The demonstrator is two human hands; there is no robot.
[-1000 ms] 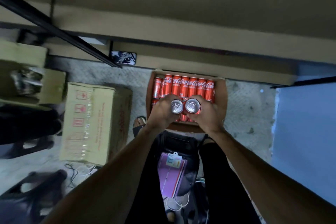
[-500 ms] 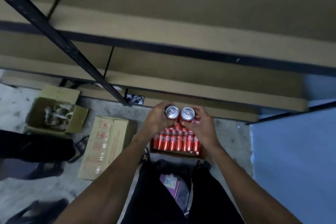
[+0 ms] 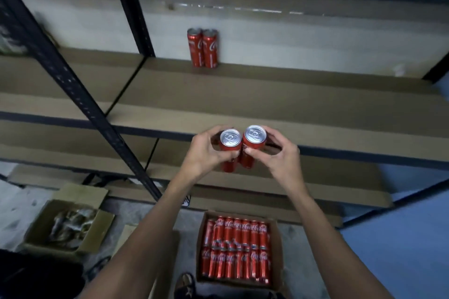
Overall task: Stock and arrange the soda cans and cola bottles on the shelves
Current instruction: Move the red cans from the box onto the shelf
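As the fingers [image 3: 215, 130] of the left hand [image 3: 205, 153] curl round the left can [image 3: 230, 138] and those of the right hand [image 3: 279, 156] curl round the right can [image 3: 254, 134], each hand grasps one slim red can. The thumbs press on the near sides. Both cans are upright with their sides touching. They are held in the air just in front of the front edge of the middle shelf [image 3: 267, 94] and are not yet set down.

Progress: a shelved pair [image 3: 202, 48] of matching cans stands upright at the back of that shelf, the two touching each other and close to the pale wall [image 3: 291, 39]. The task therefore appears to be at an early stage, with two cans placed and two in hand. On the floor below the forearms, the supply carton [image 3: 277, 250] holds two rows of packed cans [image 3: 237, 247], so most of the stocking is judged to remain. No cola bottles are in view, and that part of the task cannot be assessed.

Surroundings: a black slotted upright [image 3: 80, 94] slants across the view to the left of the hands. It is the nearest obstruction but appears to lie off the line from the held cans to the shelved pair. An open carton [image 3: 36, 233] of crumpled wrapping sits on the floor at lower left. A blue panel [image 3: 401, 250] borders the shelving at right, and lower shelf boards lie beneath the hands.
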